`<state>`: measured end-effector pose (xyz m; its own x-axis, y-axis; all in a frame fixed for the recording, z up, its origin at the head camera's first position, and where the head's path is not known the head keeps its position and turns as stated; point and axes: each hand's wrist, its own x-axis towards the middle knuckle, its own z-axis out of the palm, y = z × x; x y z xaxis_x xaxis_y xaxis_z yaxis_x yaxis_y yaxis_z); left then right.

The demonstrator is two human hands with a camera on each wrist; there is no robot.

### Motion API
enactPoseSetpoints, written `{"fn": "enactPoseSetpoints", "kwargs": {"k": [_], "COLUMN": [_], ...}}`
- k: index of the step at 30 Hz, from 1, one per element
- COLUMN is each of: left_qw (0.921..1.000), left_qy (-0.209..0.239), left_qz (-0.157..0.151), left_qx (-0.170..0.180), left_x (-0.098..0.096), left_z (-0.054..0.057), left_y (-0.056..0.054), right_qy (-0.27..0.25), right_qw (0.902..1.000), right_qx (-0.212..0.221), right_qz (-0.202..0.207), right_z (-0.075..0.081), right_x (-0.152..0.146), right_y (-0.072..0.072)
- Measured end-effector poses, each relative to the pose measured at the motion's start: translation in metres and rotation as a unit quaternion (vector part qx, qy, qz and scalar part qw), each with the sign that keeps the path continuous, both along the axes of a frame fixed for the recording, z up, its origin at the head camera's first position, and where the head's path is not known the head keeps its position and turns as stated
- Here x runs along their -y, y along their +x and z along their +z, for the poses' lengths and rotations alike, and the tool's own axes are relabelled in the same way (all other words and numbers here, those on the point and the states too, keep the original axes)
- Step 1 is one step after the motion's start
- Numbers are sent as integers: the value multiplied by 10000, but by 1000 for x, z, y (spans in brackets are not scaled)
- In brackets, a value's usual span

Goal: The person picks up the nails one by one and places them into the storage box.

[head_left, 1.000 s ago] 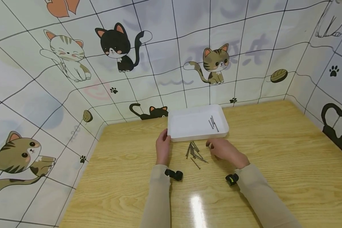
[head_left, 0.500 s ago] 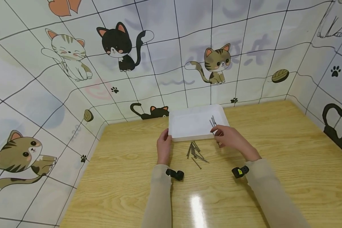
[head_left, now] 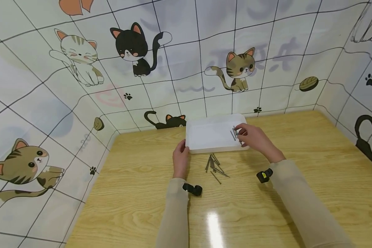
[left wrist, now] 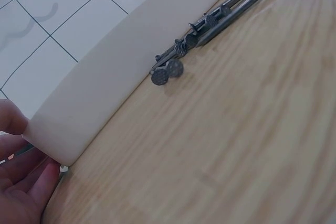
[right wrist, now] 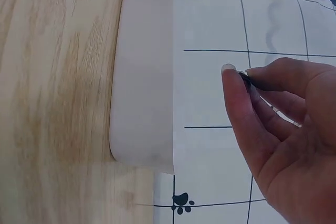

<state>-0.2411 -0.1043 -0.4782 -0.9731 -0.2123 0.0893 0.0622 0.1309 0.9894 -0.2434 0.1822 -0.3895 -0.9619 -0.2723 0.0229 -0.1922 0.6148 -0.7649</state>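
A shallow white tray (head_left: 217, 150) stands at the back of the table against the wall. My left hand (head_left: 180, 160) holds its left front corner; in the left wrist view the thumb and fingers bracket that corner. Over the tray's right end is my right hand (head_left: 256, 139). Its thumb and fingertips pinch a nail, whose dark head (right wrist: 245, 80) shows in the right wrist view; the fingers hide most of its shank. Below it, several nails (head_left: 233, 135) lie in the tray. A loose pile of nails (head_left: 212, 162) sits on the table just before the tray's front wall.
The wood-grain table (head_left: 136, 206) runs up to a wall covering (head_left: 186, 86) printed with cats and grid lines. Table surface extends to both sides of the tray. Each wrist wears a small black camera.
My right hand has moved from beside the pile on the table, up and over the tray's front wall, carrying a nail to the right end. The left hand has stayed at the corner.
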Motion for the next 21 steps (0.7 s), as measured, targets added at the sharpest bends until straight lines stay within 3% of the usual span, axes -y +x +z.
{"fn": "enactPoseSetpoints", "kwargs": {"k": [13,21], "left_qw": [10000,9999], "left_qy": [-44,-28], "left_qz": [72,102], "left_qx": [26,84], "left_x": [2,-1], "left_z": [0,1], "left_y": [-1,-1], "right_qy": [828,1444], "right_qw": [9963,9890], "right_qx": [-167,134], "right_qz": [161,291], "right_z": [-1,-13], "right_x": [12,23], "right_y": [-35,-52]}}
